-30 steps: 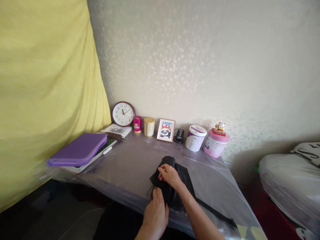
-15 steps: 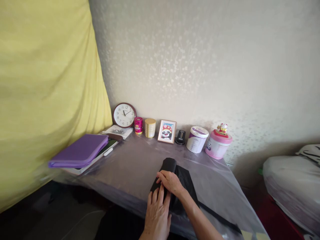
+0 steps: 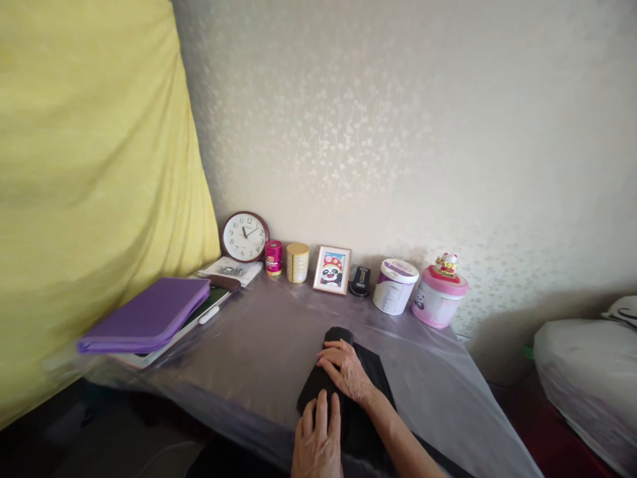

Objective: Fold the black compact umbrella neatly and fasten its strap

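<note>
Desk (image 3: 239, 358) wears wrinkled, shiny plastic; black cloth (image 3: 312, 385), folded, with a rounded far end, lies at its near edge. The left hand (image 3: 318, 435) rests open on it, fingers nearly straight; the right hand (image 3: 346, 373) lies open too, fingers gently bent. Earlier they touched; now they're slightly apart.

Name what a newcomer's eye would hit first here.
Probably the big yellow cloth hanging down the left side, the brightest and largest block of color. Next, the purple folder near the table's left edge and the round clock leaning at the wall behind it. Front and center, the left hand and right hand lie on black fabric, dark against the gray table cover.
</note>
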A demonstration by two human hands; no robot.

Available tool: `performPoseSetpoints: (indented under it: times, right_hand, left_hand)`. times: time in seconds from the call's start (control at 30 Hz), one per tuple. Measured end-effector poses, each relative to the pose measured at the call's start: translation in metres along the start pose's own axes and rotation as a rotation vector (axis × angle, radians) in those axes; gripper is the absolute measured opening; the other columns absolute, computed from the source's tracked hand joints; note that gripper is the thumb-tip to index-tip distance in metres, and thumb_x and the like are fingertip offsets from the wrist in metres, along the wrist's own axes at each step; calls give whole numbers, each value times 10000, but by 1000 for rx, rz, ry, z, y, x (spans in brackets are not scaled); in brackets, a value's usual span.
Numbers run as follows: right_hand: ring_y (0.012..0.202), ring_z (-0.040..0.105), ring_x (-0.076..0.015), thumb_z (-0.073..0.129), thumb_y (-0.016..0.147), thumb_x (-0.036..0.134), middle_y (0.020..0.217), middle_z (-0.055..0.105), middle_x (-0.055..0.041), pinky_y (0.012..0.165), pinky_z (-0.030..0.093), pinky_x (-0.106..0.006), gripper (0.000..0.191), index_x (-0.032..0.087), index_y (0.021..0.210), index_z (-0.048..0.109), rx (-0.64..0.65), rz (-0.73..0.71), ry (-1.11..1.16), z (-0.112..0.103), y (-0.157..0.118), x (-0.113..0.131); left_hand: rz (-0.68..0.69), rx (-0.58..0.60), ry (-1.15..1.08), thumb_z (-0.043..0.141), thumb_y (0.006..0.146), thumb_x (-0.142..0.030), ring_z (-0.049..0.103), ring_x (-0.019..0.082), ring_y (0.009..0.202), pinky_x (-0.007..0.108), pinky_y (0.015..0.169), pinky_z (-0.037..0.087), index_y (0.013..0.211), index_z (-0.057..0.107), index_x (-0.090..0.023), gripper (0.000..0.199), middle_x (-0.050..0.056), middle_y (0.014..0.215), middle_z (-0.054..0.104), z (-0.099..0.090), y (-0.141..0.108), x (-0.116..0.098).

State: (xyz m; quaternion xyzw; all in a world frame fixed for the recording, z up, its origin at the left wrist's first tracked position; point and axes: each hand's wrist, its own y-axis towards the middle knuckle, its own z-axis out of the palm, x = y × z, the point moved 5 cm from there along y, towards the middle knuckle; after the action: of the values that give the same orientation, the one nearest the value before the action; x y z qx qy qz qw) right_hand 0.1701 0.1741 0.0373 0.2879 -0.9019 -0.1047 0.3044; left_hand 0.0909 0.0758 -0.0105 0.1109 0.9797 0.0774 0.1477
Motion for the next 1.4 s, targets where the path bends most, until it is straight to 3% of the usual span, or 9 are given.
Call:
performPoseSetpoints:
  times: [0.1, 0.2, 0.37, 0.5, 0.7, 0.83, 0.93, 1.13, 1.4]
  right_hand:
    - [1128, 477, -187, 379, 900, 276, 951, 686, -3, 1031, 184, -422, 323, 255, 790, 682, -26, 66, -62, 2, 18, -25]
    - [1114, 487, -170, 372, 900, 276, 978, 679, 12, 995, 261, -357, 332, 261, 774, 679, -35, 151, -109, 3, 35, -46]
    - [957, 589, -158, 330, 907, 272, 986, 674, -32, 841, 391, -254, 325, 241, 915, 654, -93, 405, -180, -4, 44, -75]
    - [972, 589, -207, 316, 892, 259, 1012, 657, -109, 864, 386, -300, 337, 166, 972, 630, -205, 518, -231, -29, 17, -90]
    - [875, 619, -228, 331, 844, 315, 928, 674, -126, 784, 419, -295, 357, 136, 900, 635, -294, 688, -207, -65, -61, -114]
    - [702, 618, -212, 335, 812, 392, 732, 677, -76, 629, 430, -276, 393, 159, 776, 650, -208, 725, -43, -61, -92, -105]
    - [689, 610, -208, 337, 796, 462, 702, 667, -58, 608, 425, -267, 440, 159, 760, 654, -222, 702, 60, -58, -99, -87]
    - [785, 614, -228, 392, 778, 464, 830, 683, -75, 718, 417, -303, 398, 176, 841, 660, -356, 643, 17, -64, -102, -61]
    - [613, 570, -184, 527, 695, 441, 595, 608, -10, 596, 422, -281, 341, 144, 815, 642, -341, 654, 234, -62, -90, -47]
  left_hand:
    - [-44, 13, 43, 472, 699, -46, 436, 260, 1161, 372, 923, 378, 1322, 357, -280, 676, 81, 1371, 395, 9, 2, 4]
    - [-101, 88, 77, 485, 693, -27, 496, 274, 1104, 376, 869, 418, 1329, 313, -307, 716, 103, 1374, 387, 14, 3, 5]
    - [-143, 178, 110, 456, 657, 40, 547, 279, 1027, 378, 790, 460, 1330, 239, -359, 812, 91, 1395, 351, 4, 6, 2]
    - [-162, 223, 96, 445, 606, 83, 532, 292, 1055, 392, 807, 453, 1328, 219, -372, 883, 87, 1396, 349, -7, 8, 1]
    - [-176, 309, -38, 394, 636, 94, 609, 205, 929, 292, 732, 473, 1360, 88, -368, 912, 109, 1457, 201, -10, 1, -1]
    - [-107, 269, -131, 383, 700, 47, 623, 179, 899, 259, 742, 456, 1390, 60, -307, 841, 165, 1464, 138, -17, -8, -3]
    - [-78, 229, -147, 376, 734, 11, 614, 176, 924, 246, 752, 447, 1401, 57, -282, 795, 176, 1458, 156, -22, -13, -3]
    - [-79, 204, -128, 383, 740, -5, 610, 183, 932, 262, 763, 449, 1404, 59, -283, 789, 182, 1449, 177, -21, -14, -3]
    - [-74, 184, -150, 374, 736, 0, 607, 181, 944, 250, 761, 446, 1406, 31, -269, 799, 188, 1444, 190, -20, -15, -1]
